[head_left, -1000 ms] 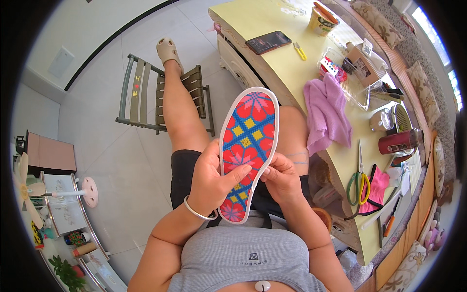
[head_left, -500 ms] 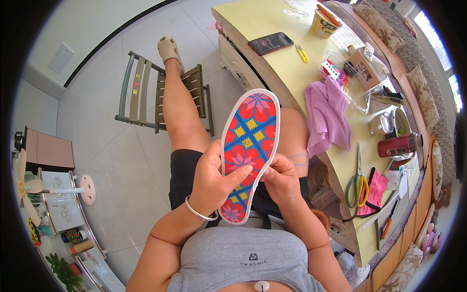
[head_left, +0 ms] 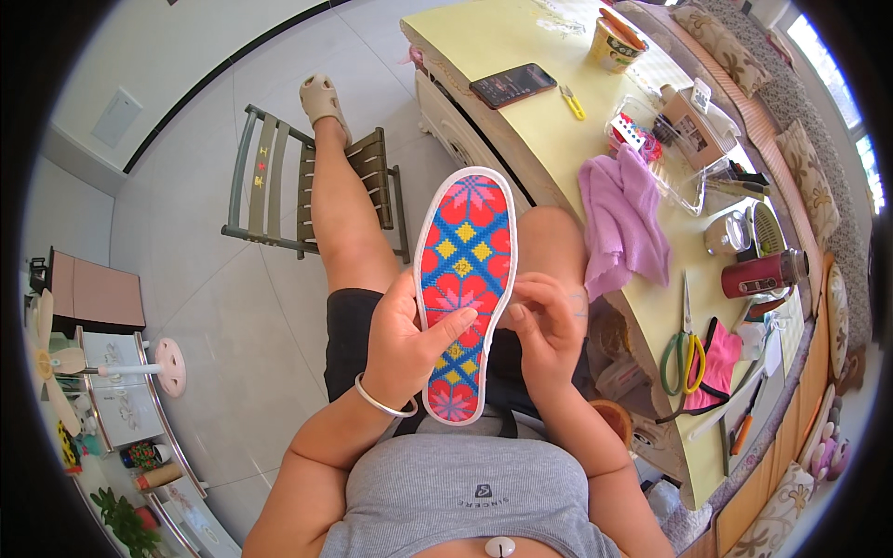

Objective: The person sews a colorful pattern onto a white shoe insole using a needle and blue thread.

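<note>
A: Left hand (head_left: 402,346)?
B: Fingers curled round the white-edged embroidered insole with red and blue flowers (head_left: 462,290), thumb across its face. Toe points twelve o'clock, above the lap.
A: Right hand (head_left: 549,325)?
B: At three o'clock, fingertips pinching its edge.

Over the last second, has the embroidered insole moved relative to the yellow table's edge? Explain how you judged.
No. The embroidered insole stays upright between the left hand and right hand, its tip equally near the yellow table edge throughout.

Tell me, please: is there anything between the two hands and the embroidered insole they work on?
Nothing visible. The left hand holds the insole directly, its thumb lying across the patterned face. The right hand touches the insole's right edge with its fingertips. What is behind the insole cannot be seen.
</note>
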{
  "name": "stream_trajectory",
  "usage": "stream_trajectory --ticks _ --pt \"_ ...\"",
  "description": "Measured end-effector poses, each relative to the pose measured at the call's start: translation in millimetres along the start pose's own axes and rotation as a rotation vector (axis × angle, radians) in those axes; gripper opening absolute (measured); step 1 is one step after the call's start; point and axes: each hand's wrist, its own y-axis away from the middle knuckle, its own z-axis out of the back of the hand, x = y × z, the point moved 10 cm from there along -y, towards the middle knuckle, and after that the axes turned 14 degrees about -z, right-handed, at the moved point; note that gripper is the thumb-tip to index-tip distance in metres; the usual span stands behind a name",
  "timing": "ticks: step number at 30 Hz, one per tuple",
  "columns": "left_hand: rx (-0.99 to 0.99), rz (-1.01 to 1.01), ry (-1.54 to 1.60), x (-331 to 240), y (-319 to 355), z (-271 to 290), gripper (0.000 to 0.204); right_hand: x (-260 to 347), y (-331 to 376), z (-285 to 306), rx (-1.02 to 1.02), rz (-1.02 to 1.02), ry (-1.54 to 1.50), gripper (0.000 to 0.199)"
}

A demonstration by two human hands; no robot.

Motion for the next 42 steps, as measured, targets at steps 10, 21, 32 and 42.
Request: stream_trajectory --ticks 10,21,32,42 --pt "0.123 -0.014 -0.265 7 4 -7 0.020 74 28 -18 -0.156 0.610 0.658 0.015" --pt "-0.488 -0.566 -1.187 -56 -38 151 0.017 101 11 344 -0.313 0.403 -0.758 0.009" --pt "-0.275 -0.204 -0.366 -24 -19 61 0.018 75 10 178 -0.604 0.257 0.020 0.022" --pt "-0.054 -0.130 -0.206 -21 1 5 0.015 84 12 -28 -0.049 0.528 0.571 0.019"
